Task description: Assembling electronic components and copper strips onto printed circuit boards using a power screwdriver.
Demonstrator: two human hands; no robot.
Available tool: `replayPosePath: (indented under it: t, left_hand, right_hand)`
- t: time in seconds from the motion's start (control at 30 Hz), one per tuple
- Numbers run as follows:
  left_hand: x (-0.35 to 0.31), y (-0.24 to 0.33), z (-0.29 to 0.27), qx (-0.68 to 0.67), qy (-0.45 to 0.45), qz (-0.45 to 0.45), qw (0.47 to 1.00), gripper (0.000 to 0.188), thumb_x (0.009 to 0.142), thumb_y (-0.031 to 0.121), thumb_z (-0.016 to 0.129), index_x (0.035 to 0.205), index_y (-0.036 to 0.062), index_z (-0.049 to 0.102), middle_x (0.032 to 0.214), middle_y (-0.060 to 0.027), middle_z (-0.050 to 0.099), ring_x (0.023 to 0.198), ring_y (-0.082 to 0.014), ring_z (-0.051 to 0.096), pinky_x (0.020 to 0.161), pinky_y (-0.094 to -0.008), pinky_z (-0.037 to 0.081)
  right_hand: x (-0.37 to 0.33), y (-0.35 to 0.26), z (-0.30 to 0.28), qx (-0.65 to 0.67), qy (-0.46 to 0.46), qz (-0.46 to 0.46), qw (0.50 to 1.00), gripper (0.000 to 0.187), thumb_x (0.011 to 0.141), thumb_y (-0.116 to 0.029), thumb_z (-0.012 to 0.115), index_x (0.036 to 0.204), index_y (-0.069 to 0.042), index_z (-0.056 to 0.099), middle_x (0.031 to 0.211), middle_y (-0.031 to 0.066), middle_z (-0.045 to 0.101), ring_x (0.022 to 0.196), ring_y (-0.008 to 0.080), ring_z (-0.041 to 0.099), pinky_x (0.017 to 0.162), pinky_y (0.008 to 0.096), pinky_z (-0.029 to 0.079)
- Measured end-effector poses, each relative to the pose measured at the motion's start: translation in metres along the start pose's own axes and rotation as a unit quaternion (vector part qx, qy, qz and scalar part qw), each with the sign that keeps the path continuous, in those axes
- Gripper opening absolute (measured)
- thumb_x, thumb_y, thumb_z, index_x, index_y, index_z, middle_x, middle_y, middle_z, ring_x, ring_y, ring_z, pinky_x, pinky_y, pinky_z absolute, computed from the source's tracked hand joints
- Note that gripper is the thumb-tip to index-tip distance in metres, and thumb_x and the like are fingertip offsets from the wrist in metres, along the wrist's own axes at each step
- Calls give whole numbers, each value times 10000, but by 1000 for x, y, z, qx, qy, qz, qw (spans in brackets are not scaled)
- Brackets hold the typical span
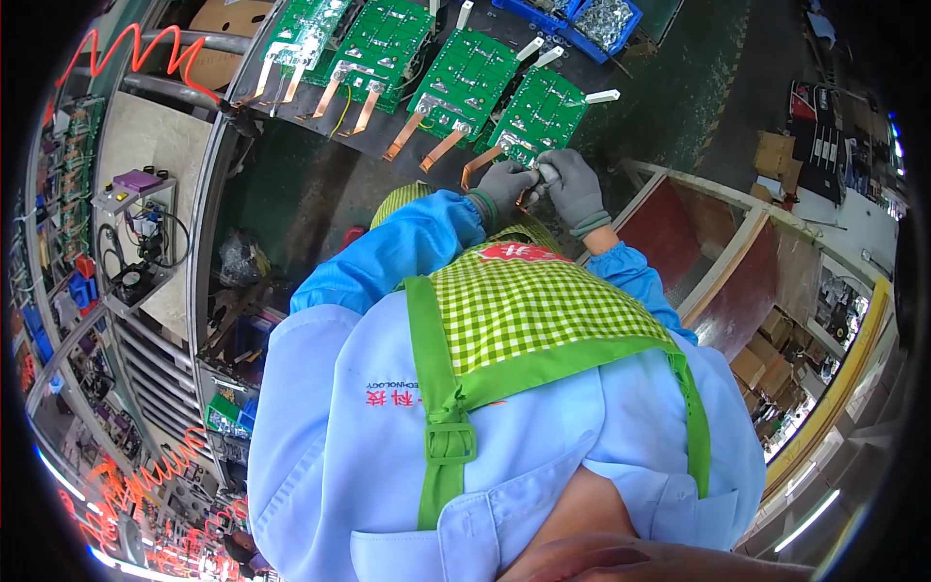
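Observation:
Both my hands wear grey gloves and meet at the near edge of the rightmost green circuit board. My left hand is closed beside a bent copper strip that sticks out from that board. My right hand is closed too, its fingertips pinched against those of the left. A bit of copper shows just below the fingers, but what they grip is mostly hidden. Farther left, a second board, a third and another lie in a row, with copper strips toward me and white posts on several.
Blue bins of small metal parts stand at the table's far side. A dark table carries the boards. To the right is a wooden-framed rack with reddish panels. A coiled red hose hangs at the left, near metal rails.

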State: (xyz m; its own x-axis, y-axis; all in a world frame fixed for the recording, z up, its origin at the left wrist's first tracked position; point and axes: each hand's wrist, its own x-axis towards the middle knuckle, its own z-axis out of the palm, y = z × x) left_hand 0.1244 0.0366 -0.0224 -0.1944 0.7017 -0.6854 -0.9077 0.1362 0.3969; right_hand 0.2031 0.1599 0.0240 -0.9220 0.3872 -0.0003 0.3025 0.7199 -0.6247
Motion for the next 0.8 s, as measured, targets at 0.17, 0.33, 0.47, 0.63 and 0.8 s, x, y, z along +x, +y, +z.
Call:
replayPosePath:
  t: [0.17, 0.33, 0.47, 0.63, 0.8]
  left_hand:
    - [11, -7, -12, 35, 0, 10, 999, 142, 825, 81, 570, 906, -34, 555, 792, -95, 598, 651, -147, 591, 530, -247, 482]
    - [3, -6, -4, -36, -11, 0, 999, 138, 820, 50, 551, 918, -46, 560, 807, -105, 602, 659, -155, 596, 572, -252, 501]
    - [4, -4, -10, 17, -50, -2, 999, 157, 817, 29, 550, 946, -58, 528, 898, -121, 551, 790, -188, 586, 638, -254, 528]
    - [0, 1, -3, 32, -8, -3, 999, 179, 812, 26, 547, 975, -46, 528, 905, -109, 551, 797, -184, 570, 651, -275, 531]
    - [10, -6, -9, 38, -23, 13, 999, 171, 804, 14, 541, 967, -34, 525, 909, -104, 550, 818, -188, 567, 663, -286, 533]
  right_hand:
    - [1, -2, -6, 24, -40, -24, 999, 149, 803, -174, 576, 932, -105, 605, 921, 114, 574, 822, 297, 576, 699, 371, 474]
    - [3, -1, -7, -37, -55, -22, 998, 137, 793, -175, 576, 913, -111, 597, 891, 106, 562, 804, 297, 571, 678, 383, 467]
    - [4, -6, -4, -84, -59, -37, 994, 128, 800, -202, 570, 890, -111, 580, 862, 112, 552, 772, 308, 569, 643, 403, 461]
    - [8, -11, 0, -144, -53, 26, 988, 197, 790, -301, 587, 807, -110, 540, 826, 123, 540, 717, 328, 568, 593, 438, 449]
    - [11, -13, 4, -183, -66, 40, 980, 252, 786, -352, 585, 798, -106, 533, 818, 120, 541, 720, 332, 568, 590, 438, 443]
